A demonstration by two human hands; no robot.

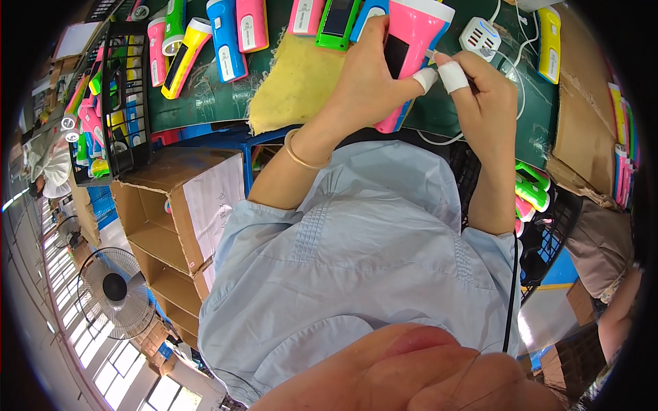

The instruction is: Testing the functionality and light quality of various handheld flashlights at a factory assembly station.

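A pink flashlight (409,44) with a white head rim and a dark panel is tilted in my left hand (367,85), its head pointing away from me. My left fingers wrap round its body, with the white-taped thumb on the near side. My right hand (485,92) is closed in a pinch at the flashlight's right side, one finger wrapped in white tape. A small metal tip (430,54) shows between the right fingertips and the flashlight; the rest of what they pinch is hidden. Below the hands lies a yellow cloth (291,85) on the green table (185,109).
Several coloured flashlights (226,41) lie along the table's far side. A white charging hub (480,38) with cables stands at the right, near a yellow flashlight (549,44). A black basket (127,103) of flashlights and cardboard boxes (178,205) stand at the left; cardboard (586,116) borders the right.
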